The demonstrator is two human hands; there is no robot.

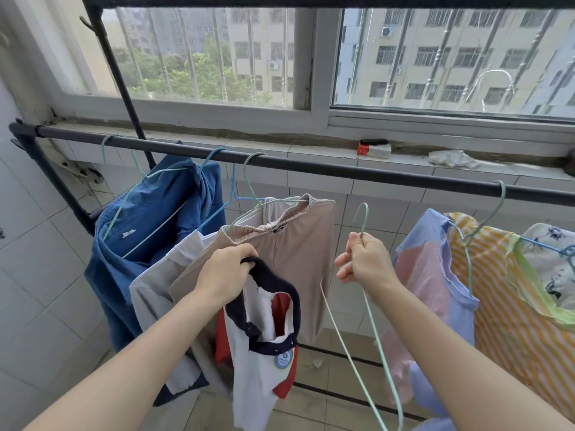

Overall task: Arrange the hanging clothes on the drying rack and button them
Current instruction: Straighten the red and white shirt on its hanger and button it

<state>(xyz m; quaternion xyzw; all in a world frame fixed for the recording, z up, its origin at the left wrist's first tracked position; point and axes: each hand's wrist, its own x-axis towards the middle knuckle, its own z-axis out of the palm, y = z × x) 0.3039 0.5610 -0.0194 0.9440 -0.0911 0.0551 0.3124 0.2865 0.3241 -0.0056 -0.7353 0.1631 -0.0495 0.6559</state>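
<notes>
My left hand [227, 270] grips the navy collar of a white shirt [259, 353] with red panels and a round badge; the shirt hangs loose below my fist, off the rack. My right hand [365, 261] is closed around the neck of a pale green wire hanger [361, 346], whose hook points up below the black rail [342, 169] without touching it. On the rail hang a blue garment [149, 222], a grey one [155, 290] and beige trousers [298, 244] to the left, and a lilac-and-pink top [432, 275] and a yellow striped cloth [510, 300] to the right.
A white floral cloth [553, 262] hangs at the far right. The tiled window sill behind holds a red-and-white box [373, 149] and a crumpled white rag [452, 158]. Lower black rack bars [336, 354] cross near the tiled floor. A stretch of rail between the trousers and the lilac top is bare.
</notes>
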